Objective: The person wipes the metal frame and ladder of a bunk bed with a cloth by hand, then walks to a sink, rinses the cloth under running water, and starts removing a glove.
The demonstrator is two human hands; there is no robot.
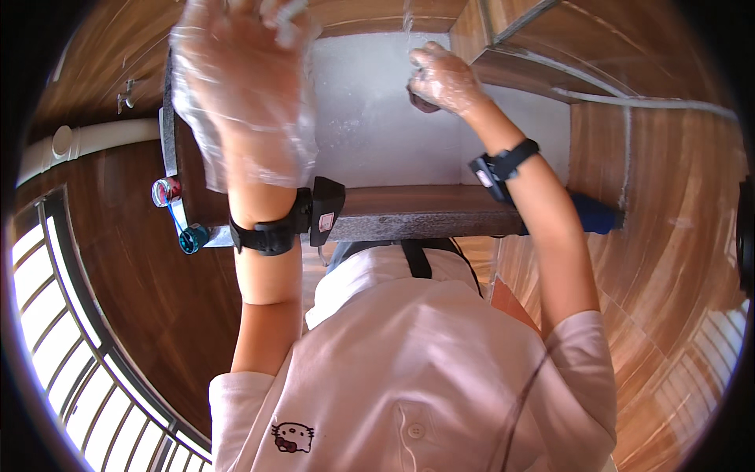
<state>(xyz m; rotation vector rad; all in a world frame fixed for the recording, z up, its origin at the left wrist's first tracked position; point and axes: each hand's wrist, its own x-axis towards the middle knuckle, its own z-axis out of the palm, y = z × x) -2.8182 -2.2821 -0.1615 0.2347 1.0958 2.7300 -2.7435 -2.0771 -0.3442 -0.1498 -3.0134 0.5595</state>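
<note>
My left hand (245,76), in a loose clear plastic glove, is raised close to the camera over the left side of a white-bottomed basin (377,141). Its fingers are blurred near the top edge, so whether they grip anything is unclear. Further right, my right hand (445,79) is wet, with a thin clear film that looks like a glove. The fingers curl around a small dark pinkish-brown object (423,103), mostly hidden by the hand. A thin stream of water (407,17) falls just above and left of that hand; its source is out of view.
A dark stone rim (424,225) edges the basin in front of me. On its left corner are a clear jar with red contents (166,192) and a teal container (192,238). Dark blue cloth (593,213) lies at the right end. A wall tap (125,97) and white pipe (100,138) are at left.
</note>
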